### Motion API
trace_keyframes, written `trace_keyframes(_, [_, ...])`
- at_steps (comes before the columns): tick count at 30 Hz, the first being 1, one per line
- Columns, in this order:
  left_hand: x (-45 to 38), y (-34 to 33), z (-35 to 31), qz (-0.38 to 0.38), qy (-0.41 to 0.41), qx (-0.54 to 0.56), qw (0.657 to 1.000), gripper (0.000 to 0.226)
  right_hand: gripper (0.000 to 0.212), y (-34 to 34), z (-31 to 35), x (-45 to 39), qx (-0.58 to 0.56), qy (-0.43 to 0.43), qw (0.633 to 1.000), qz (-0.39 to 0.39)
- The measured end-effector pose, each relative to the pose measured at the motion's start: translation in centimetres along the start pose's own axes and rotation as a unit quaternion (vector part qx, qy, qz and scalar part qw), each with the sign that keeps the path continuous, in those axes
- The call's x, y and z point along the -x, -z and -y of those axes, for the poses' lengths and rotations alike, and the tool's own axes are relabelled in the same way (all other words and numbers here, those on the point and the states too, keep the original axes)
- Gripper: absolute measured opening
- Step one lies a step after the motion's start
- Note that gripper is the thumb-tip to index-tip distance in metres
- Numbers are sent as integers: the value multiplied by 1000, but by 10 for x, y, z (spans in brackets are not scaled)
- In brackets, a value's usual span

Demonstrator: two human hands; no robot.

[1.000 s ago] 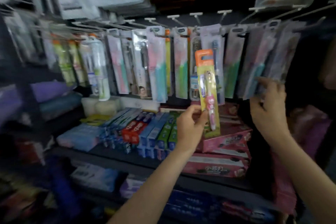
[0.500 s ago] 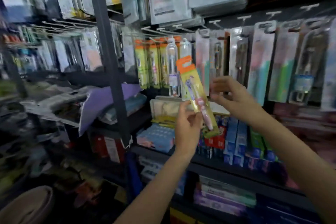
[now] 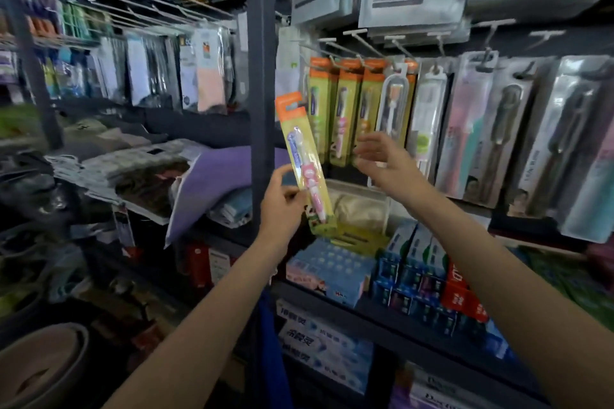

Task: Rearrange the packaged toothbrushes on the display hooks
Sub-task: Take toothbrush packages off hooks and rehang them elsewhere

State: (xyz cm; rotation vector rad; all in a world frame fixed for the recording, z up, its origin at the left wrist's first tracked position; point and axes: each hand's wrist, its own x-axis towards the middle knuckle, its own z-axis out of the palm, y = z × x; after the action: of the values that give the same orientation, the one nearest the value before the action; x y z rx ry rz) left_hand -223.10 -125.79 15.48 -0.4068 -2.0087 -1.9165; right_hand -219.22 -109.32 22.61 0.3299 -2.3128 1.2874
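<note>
Since the frame half a second back, my view had swung left, so the dark upright shelf post [image 3: 262,83] stood near the middle of the frame and the hooks with their toothbrush packs had slid to the right half. My left hand [image 3: 282,201] pinched the yellow carded toothbrush pack with the orange hang tab and pink brush [image 3: 304,163] by its lower part, thumb and fingers curled on its edges. That pack leaned with its tab toward the upper left, just left of centre, in front of the post and apart from the hooks. My right hand [image 3: 387,164] had drifted away from the pack to the right and hovered with fingers loosely spread, gripping nothing, in front of the lower ends of the hanging packs. Just above it, a row of matching yellow and orange toothbrush packs [image 3: 335,109] hung side by side on the white wire display hooks [image 3: 362,41]. Right of them hung a clear blister pack with a slim brush [image 3: 393,109], and further right, larger grey and pink toothbrush packs [image 3: 471,129]. Lower right of centre, blue and red toothpaste boxes [image 3: 428,279] were stacked on the dark shelf [image 3: 415,329].
</note>
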Motion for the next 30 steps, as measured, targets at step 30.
trace_keyframes(30, [-150,-67,-8,69,-119,66,988,61,33,-8,-35,-128,155,101,974,-132])
